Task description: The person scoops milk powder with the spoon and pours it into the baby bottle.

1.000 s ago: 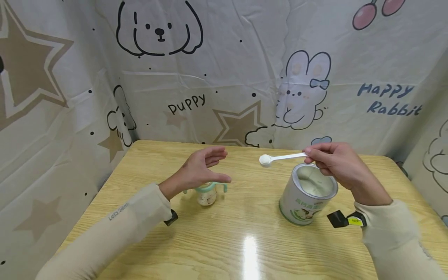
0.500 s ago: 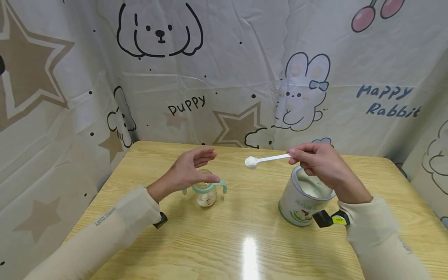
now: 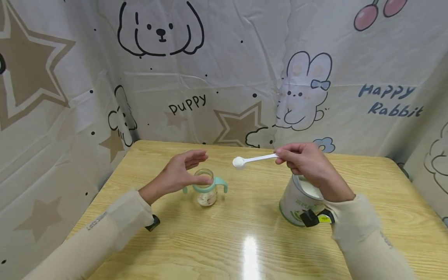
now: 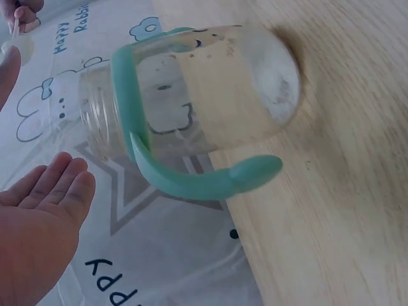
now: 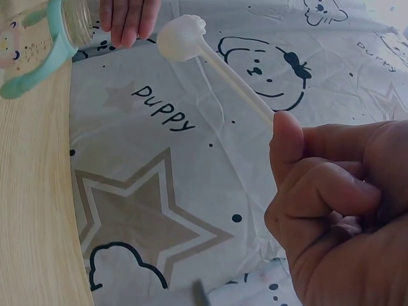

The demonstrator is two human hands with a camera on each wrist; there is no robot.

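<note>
My right hand (image 3: 304, 161) pinches the end of a long white scoop (image 3: 259, 158) between thumb and curled fingers. White powder (image 5: 193, 27) heaps in the scoop's bowl, which points left in the head view. A baby bottle (image 3: 205, 196) with a mint-green handled collar (image 4: 131, 108) stands uncapped on the table, white powder lying at its bottom. Beside the bottle's mouth my left hand (image 3: 178, 171) hovers with fingers extended and thumb apart, holding nothing. Below my right hand stands an uncovered milk powder can (image 3: 297, 202), its opening partly hidden by that hand.
The wooden table (image 3: 224, 241) reaches back to a patterned cloth (image 3: 224, 70) hung behind and at both sides. The can stands to the right of the bottle, with bare tabletop between them.
My right hand has carried the filled scoop leftward from above the can toward the bottle. My left hand has drifted left and slightly down, uncovering the bottle's mouth.
</note>
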